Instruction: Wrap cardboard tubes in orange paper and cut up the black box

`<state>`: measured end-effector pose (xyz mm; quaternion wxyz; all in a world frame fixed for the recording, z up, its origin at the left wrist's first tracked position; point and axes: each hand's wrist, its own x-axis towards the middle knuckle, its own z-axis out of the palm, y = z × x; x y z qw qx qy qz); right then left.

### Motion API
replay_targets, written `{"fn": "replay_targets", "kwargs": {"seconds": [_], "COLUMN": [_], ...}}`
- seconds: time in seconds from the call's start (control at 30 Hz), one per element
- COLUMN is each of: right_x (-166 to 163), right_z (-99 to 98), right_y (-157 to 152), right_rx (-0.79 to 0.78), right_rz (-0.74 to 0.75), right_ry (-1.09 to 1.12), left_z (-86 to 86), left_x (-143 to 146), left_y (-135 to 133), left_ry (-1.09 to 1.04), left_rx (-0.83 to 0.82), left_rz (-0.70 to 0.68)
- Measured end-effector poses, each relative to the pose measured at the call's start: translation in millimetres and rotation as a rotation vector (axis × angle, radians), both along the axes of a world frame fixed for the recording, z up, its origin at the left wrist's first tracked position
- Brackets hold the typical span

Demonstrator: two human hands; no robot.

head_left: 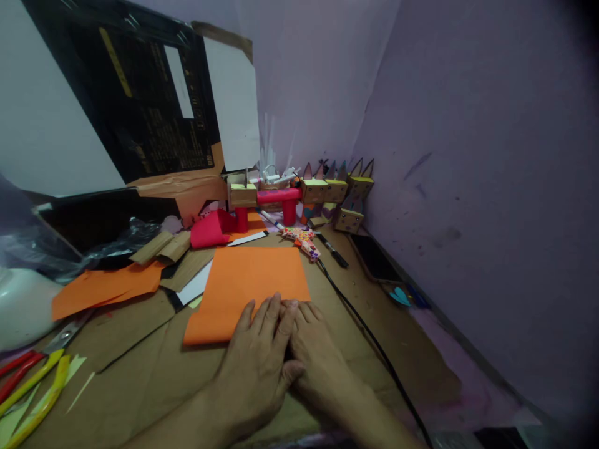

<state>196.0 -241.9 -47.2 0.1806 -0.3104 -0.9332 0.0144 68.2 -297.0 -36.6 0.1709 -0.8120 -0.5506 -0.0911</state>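
Note:
An orange sheet of paper or foam (257, 274) lies on the cardboard work surface, its near edge folded or rolled over. My left hand (257, 355) rests flat on the near part of the sheet with fingers stretched forward. Close beside it, my right hand (316, 343) lies with its fingers on the sheet's near right part. The two hands touch, and the left partly covers the right one's inner side. What lies under both palms is hidden.
A patterned glue gun (304, 240) lies beyond the sheet, its black cord (365, 324) running down the right side. Scissors (60, 343) lie at left near orange scraps (112, 287). A phone (374, 259) lies by the right wall. Small cardboard boxes with pointed ears (334, 190) stand at the back.

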Motion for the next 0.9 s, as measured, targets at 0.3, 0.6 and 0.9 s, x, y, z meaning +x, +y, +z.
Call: {"fn": "replay_targets", "kwargs": {"seconds": [0.3, 0.6, 0.9], "right_x": [1.4, -0.5, -0.7], "right_z": [-0.8, -6.1, -5.5], "right_y": [0.3, 1.8, 0.7], "right_rx": [0.042, 0.067, 0.103], "right_rz": [0.006, -0.031, -0.035], "right_ry": [0.004, -0.012, 0.018], "left_z": [-1.0, 6.2, 12.8], "left_x": [1.6, 3.2, 5.3], "left_y": [-1.5, -0.7, -0.8], "left_ry": [-0.026, 0.005, -0.045], "left_rx": [-0.039, -0.128, -0.279], "left_rz": [0.023, 0.025, 0.061]}}
